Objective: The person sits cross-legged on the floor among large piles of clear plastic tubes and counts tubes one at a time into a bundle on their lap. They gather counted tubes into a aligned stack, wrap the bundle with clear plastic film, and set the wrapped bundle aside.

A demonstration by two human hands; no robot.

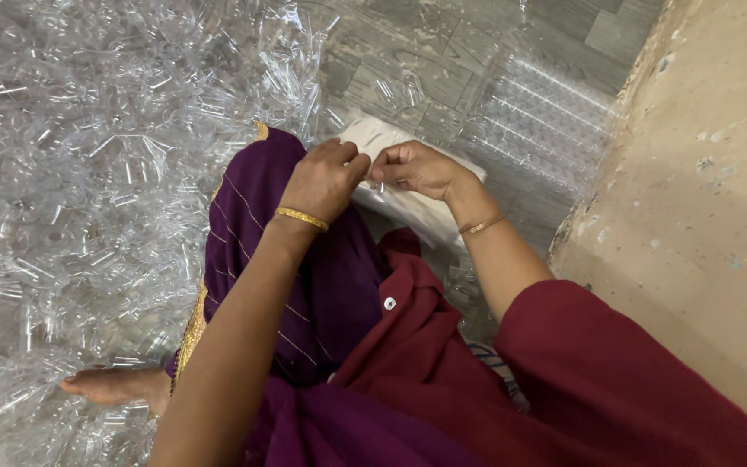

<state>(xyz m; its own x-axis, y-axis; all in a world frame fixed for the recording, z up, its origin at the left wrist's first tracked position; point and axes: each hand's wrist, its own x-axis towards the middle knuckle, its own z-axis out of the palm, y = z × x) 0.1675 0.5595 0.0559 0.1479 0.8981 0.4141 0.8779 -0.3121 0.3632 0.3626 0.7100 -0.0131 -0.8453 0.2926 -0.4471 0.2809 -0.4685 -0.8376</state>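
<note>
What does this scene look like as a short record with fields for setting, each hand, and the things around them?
Setting: person seated on a grey tiled floor beside a beige wall
Left hand: pinching something small, too small to tell
Right hand: pinching the same spot, fingertips meeting the left
Under hands: white bundle
Around: heap of clear plastic pieces

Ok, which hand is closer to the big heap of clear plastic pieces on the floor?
Left. The left hand is beside the heap, just off its edge; the right hand is farther off, on the wall side.
</note>
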